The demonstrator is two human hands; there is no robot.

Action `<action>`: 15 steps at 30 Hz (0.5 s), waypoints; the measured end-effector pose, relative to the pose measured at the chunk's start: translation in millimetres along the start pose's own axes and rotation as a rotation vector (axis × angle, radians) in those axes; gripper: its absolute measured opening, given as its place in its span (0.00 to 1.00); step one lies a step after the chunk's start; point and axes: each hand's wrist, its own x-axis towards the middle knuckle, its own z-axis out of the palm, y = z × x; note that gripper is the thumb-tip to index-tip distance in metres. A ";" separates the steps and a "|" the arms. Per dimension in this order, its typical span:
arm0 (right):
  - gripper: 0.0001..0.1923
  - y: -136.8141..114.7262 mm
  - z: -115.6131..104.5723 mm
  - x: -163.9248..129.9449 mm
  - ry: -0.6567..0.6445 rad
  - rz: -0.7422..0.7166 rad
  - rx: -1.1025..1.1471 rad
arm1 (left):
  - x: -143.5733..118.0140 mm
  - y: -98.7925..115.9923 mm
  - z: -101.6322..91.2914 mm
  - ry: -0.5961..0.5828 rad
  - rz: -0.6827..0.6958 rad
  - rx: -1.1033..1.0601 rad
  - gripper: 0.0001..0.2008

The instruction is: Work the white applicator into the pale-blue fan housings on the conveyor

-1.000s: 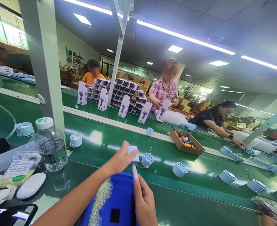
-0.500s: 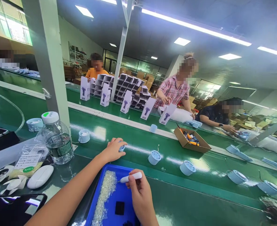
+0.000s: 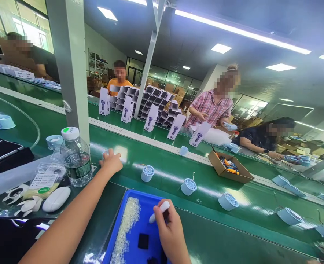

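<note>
At far left a pale blue round housing [image 3: 2,121] lies on the green conveyor belt [image 3: 164,168], with a dark device [image 3: 5,152] near it. On the counter [image 3: 96,220] in front lie white fan blades [image 3: 16,194], a white oval shell [image 3: 56,199] and a clear bag with a green label [image 3: 42,181]. A capped water bottle [image 3: 76,158] stands just behind them, beside a grey post [image 3: 68,66], and a second small blue housing [image 3: 54,141] sits behind the bottle.

The left hand [image 3: 111,162] reaches forward onto the belt, its fingers curled over a small pale blue part [image 3: 106,153], which is mostly hidden beneath them; whether it is gripped cannot be told. To its right three blue fan housings stand well apart along the belt: the first [image 3: 147,173], the second [image 3: 188,186] and the third [image 3: 228,201].

At the near edge a blue tray [image 3: 123,253] holds a strip of small clear beads [image 3: 125,229] and a black square pad [image 3: 143,241]. The right hand [image 3: 171,233] is closed around a white pen-shaped tool [image 3: 159,211], which is tilted over the tray, its tip pointing down to the left.

Beyond the belt white product boxes [image 3: 151,117] stand in a row before three seated people. An open cardboard box [image 3: 229,167] lies at right.
</note>
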 end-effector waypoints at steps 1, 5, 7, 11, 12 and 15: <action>0.12 0.6 -3.3 1.1 0.024 -0.022 -0.040 | 0.8 -2.3 1.4 0.000 0.008 -0.010 0.18; 0.11 11.5 -16.9 5.8 0.251 -0.044 -0.125 | 5.4 -6.5 3.9 0.135 0.033 -0.051 0.18; 0.12 17.8 -20.4 7.3 0.280 -0.031 -0.107 | 8.5 -5.1 0.9 0.171 0.050 -0.085 0.19; 0.13 22.1 -19.3 9.0 0.261 -0.006 -0.080 | 9.1 6.6 -16.7 0.161 0.064 -0.373 0.16; 0.13 21.8 -18.3 9.4 0.255 -0.003 -0.080 | 7.0 11.0 -22.7 0.119 0.057 -0.515 0.15; 0.13 20.8 -16.4 10.1 0.233 -0.004 -0.086 | -4.3 25.2 -40.3 -0.100 0.057 -1.036 0.13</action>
